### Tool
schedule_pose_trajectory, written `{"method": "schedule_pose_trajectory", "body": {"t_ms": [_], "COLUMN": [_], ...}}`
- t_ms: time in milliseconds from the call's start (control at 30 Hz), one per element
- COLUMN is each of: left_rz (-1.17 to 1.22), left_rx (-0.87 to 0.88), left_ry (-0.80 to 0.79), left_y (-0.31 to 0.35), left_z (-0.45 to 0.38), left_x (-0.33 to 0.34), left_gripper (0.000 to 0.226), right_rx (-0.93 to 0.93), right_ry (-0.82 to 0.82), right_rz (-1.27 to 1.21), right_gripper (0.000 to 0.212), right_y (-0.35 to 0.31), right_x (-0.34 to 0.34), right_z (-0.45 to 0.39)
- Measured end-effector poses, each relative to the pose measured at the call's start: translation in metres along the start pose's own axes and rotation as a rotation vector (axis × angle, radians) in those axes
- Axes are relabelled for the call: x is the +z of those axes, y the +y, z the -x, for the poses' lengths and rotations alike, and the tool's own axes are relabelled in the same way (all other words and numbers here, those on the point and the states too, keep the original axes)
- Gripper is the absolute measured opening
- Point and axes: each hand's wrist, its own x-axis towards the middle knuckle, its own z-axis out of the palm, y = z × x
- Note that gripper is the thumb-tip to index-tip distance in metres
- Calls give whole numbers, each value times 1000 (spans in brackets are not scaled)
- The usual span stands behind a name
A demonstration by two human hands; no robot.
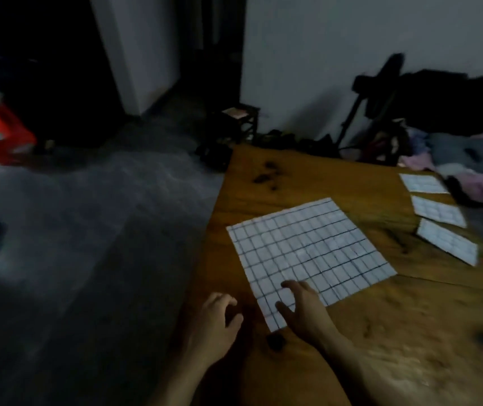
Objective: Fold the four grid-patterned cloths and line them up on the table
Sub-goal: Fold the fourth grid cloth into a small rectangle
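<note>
One unfolded cloth (310, 253) lies under right hand (303, 310), beside left hand (218, 317)

unfolded grid cloth (310, 253) flat on table (381, 332), hands at near corner, 3 folded cloths (438, 212) far right

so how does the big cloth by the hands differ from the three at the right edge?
The big cloth lies spread open in one layer; the three cloths are folded into small rectangles. The big cloth sits alone mid-table with the right hand on its near corner; the three cloths lie in a row by the table's right edge, untouched. The left hand rests off the cloth. All share a white, dark-lined grid.
</note>
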Motion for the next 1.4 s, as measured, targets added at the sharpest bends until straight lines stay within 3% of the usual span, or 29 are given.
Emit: {"method": "schedule_pose_trajectory", "body": {"t_ms": [267,467,667,1067,1400], "left_rz": [-21,-32,-62,-99,-164], "left_rx": [252,259,240,201,236], "left_ry": [-151,-219,-295,-239,-274], "left_y": [-3,-13,0,9,13], "left_z": [-71,-96,-104,-117,-122], "left_x": [-19,-6,2,0,3], "left_gripper": [28,20,24,20,29], "right_rx": [258,393,396,293,255], "right_ry": [114,182,184,142,221], "right_rz": [50,-4,-51,81,-61], "right_gripper": [50,55,53,49,17], "right_y": [-14,0,11,36,50], "right_x": [10,27,47,91,69], "right_z": [11,15,-8,-26,-31]}}
